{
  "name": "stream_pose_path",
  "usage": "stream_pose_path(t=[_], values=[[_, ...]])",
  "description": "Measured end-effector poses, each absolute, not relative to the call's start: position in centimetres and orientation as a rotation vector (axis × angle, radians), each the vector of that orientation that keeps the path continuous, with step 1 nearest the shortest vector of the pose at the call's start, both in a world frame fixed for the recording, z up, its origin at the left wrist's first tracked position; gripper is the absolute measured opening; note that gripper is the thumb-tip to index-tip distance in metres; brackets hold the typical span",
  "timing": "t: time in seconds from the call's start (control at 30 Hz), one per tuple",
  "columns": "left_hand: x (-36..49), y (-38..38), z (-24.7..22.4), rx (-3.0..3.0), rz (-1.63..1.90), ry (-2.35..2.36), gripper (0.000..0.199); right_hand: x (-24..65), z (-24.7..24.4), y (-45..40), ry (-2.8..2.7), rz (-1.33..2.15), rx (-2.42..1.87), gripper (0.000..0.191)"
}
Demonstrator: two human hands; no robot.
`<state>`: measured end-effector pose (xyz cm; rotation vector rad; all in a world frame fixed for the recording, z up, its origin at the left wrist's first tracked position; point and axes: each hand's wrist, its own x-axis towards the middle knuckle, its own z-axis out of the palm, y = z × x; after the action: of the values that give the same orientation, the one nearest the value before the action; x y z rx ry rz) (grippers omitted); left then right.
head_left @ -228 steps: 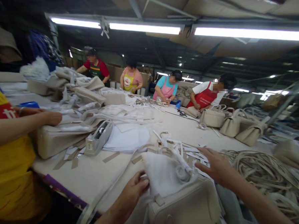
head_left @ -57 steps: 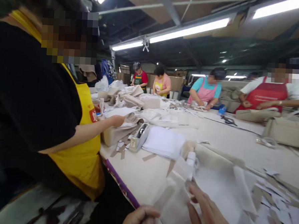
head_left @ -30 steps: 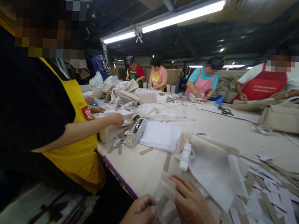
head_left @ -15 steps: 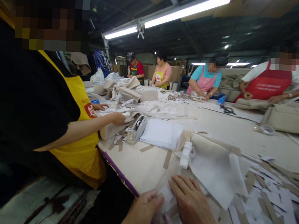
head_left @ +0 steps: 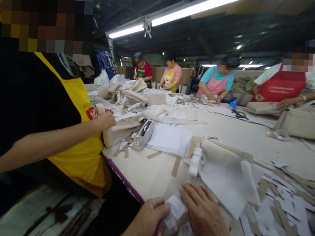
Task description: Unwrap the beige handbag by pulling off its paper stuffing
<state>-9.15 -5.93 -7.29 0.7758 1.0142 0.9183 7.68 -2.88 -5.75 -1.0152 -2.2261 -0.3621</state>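
- Fluorescent tubes [head_left: 197,10] light a dim workshop, where co-workers in aprons stand around a long tabletop [head_left: 146,172] strewn with bag parts.
- At the near edge, a crumpled white wrap [head_left: 176,206] with something beige beneath it sits between the wearer's two hands, touching each; its long axis is hard to read under film and fingers.
- Left hand [head_left: 152,214] holds the wrap from its left side, thumb on top and fingers curled beneath.
- Right hand [head_left: 205,219] lies palm down from the other side, fingers together and tips resting on the wrap; whether it grips underneath cannot be told.
- Just beyond the right fingertips, a white roll [head_left: 195,161] leans on a beige bag [head_left: 196,142], its long axis pointing away from the wearer. Right hand is the nearer of the two to both roll and bag.
- Draped over the bag, a white sheet [head_left: 220,167] slopes toward a litter of paper and beige strips [head_left: 286,218] at right.
- Farther off stand a tape dispenser [head_left: 144,135] and, beside it, a stack of white paper [head_left: 169,139].
- At left, a co-worker in a yellow apron [head_left: 78,99] extends a bare forearm across piled beige pieces [head_left: 119,132].
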Motion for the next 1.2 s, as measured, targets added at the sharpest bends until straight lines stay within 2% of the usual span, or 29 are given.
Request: stream_pose_path(t=[0.23,0.5,0.67,0.93,1.0,1.07,1.2], values=[[-9.7,-5.8,-6.6,0.873,0.835,1.087,0.04,9.8,-3.7,-3.5,-2.297,-0.356,-1.075,0.051],[-9.1,-6.3,-6.0,0.892,0.839,1.034,0.04,10.8,-3.6,-4.9,-2.246,-0.631,-1.013,0.035],[-8.9,-6.7,-5.4,0.878,0.866,0.951,0.04,10.3,-4.1,-4.9,-2.2,-0.656,-0.969,0.027],[-9.1,-7.0,-5.1,0.877,0.859,0.832,0.037,10.9,-5.0,-4.7,-2.25,-0.686,-0.879,0.031],[-9.3,-7.0,-5.1,0.946,0.822,0.794,0.039,10.7,-5.1,-4.8,-2.185,-0.557,-0.901,0.03],[-9.6,-6.6,-4.9,1.11,0.742,0.8,0.037,10.4,-5.2,-4.9,-2.098,-0.246,-0.975,0.027],[-9.9,-5.3,-4.3,1.596,0.824,0.875,0.02,9.2,-4.5,-5.0,-1.67,0.781,-1.299,0.012]])
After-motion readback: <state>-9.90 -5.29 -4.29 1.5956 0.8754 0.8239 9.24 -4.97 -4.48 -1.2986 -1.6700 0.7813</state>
